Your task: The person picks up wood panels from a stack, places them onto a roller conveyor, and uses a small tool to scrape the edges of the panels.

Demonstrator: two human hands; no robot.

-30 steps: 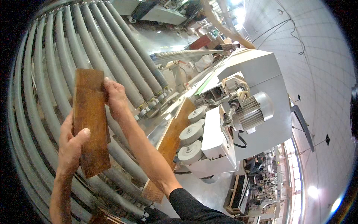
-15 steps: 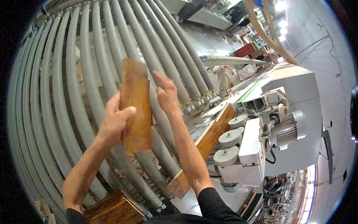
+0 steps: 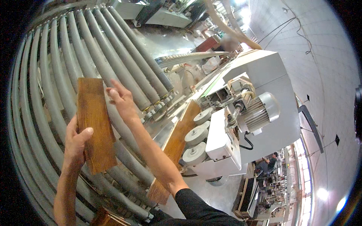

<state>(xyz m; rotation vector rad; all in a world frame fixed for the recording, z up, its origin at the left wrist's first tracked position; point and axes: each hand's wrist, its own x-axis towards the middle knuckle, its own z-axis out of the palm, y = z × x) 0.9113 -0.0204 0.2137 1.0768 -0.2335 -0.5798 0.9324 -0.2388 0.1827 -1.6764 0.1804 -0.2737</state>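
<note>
My left hand point(image 3: 74, 145) grips a short brown wooden plank point(image 3: 96, 124) by its left edge, thumb on the face and fingers behind it. The plank is held up over the grey rollers. A stepped edge shows along its right side; I cannot tell whether a second plank lies behind. My right hand point(image 3: 122, 102) is empty, fingers apart, just right of the plank's upper end. Under my right forearm, a long wooden board point(image 3: 176, 141) lies along the machine, beside its grey press wheels point(image 3: 197, 135).
A conveyor of grey rollers point(image 3: 68, 71) fills the left side. The white machine point(image 3: 222, 135) with a ribbed motor point(image 3: 260, 113) stands to the right. More brown planks point(image 3: 107, 218) sit at the bottom edge, near my body. Another person point(image 3: 267, 164) is far off.
The view has swung, so the machine and rollers sit farther left. My left hand still holds the plank, which looks sharper now. My right hand remains beside it, fingers spread.
</note>
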